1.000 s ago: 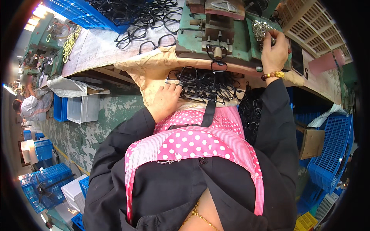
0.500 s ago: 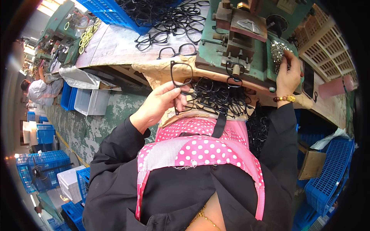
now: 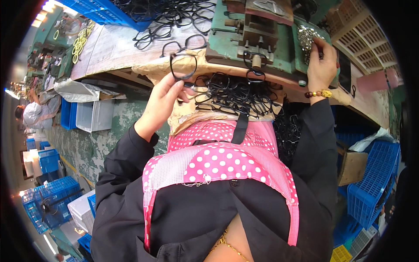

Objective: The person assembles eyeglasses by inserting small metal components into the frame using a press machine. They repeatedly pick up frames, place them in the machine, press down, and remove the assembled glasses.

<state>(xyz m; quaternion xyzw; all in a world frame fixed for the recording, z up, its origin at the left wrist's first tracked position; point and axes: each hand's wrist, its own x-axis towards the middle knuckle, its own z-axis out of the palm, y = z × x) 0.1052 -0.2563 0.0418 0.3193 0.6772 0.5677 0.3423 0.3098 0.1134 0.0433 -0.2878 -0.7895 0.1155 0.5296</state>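
My left hand point(image 3: 162, 99) is closed on a black eyeglass frame point(image 3: 195, 67). One rim stands up above the fingers; the rest is partly hidden by the hand. My right hand point(image 3: 322, 67) reaches into a pile of small shiny metal parts point(image 3: 304, 38) on the green machine's right side. Its thumb and fingers are bent together among the parts; how many they hold cannot be seen. Between my hands is a heap of black eyeglass frames point(image 3: 235, 94), just above my pink dotted apron point(image 3: 222, 163). Another black frame point(image 3: 255, 76) hangs at the front of the machine's fixture point(image 3: 259, 41).
More black frames point(image 3: 192, 22) lie on the bench by a blue crate point(image 3: 102, 13). At right are a dark phone-like slab point(image 3: 345, 72), a pink cylinder point(image 3: 377, 81) and a pale slatted crate point(image 3: 362, 37). Bins point(image 3: 94, 115) stand on the floor; a person point(image 3: 37, 111) sits far left.
The whole view has shifted, with the bench and machine higher and further left. My left hand tilts the frame slightly differently. My right hand stays at the metal parts, its fingers more curled.
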